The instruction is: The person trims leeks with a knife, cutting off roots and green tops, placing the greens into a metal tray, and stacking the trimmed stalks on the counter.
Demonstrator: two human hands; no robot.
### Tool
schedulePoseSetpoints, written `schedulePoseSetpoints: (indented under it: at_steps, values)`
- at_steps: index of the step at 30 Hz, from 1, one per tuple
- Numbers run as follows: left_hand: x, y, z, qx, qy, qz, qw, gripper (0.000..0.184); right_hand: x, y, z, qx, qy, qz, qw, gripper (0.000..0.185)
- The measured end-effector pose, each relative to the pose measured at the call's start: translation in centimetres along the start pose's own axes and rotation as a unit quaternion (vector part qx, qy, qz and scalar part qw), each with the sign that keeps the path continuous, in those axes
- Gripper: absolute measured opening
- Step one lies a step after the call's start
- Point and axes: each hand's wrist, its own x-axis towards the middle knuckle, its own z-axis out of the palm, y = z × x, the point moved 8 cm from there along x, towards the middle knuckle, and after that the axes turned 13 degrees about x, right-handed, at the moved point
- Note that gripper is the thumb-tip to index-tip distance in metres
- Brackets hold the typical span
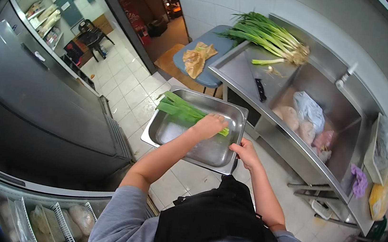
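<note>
In front of my body is a steel tray [163,138], a deep rectangular pan. Cut green onions [181,107] lie along its far side, leafy ends pointing left over the rim. My left hand [211,126] reaches into the pan with its fingers curled over the pale end of the bunch. At the near right corner, my right hand [246,154] grips the pan's rim, thumb on top. A larger bunch of green onions with roots [272,39] rests on the sink's drainboard. One loose stalk and a black-handled knife [260,90] are there too.
The sink [343,152] at right holds bagged and pale pinkish items in water, under a tap [347,75]. Crumpled brown paper [198,59] lies on a blue stool [211,78]. A freezer with bagged goods in baskets [55,227] stands lower left; a purple cloth [358,181] hangs by the sink.
</note>
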Motion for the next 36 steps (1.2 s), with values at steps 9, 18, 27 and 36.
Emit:
schedulePoseSetpoints:
  at_steps: [9, 18, 27, 36]
  values:
    - [4.7, -11.6, 1.2, -0.094, -0.258, -0.028, 0.961, 0.121, 12.8, -5.1, 4.3, 0.018, -0.056, 0.02, 0.998, 0.022]
    - [-0.7, -31.4, -14.8, -0.119, 0.243, -0.436, 0.859, 0.051, 28.7, -14.0, 7.7, 0.078, -0.062, -0.03, 0.995, 0.028]
    - [-8.5, -39.0, 10.0, -0.258, 0.116, -0.624, 0.728, 0.03, 52.5, -15.4, 6.1, 0.119, 0.03, -0.022, 0.992, 0.028]
    - [9.8, -43.1, 31.0, -0.177, -0.076, -0.269, 0.944, 0.078, 67.4, -17.5, -0.1, 0.088, 0.114, 0.003, 0.99, 0.03]
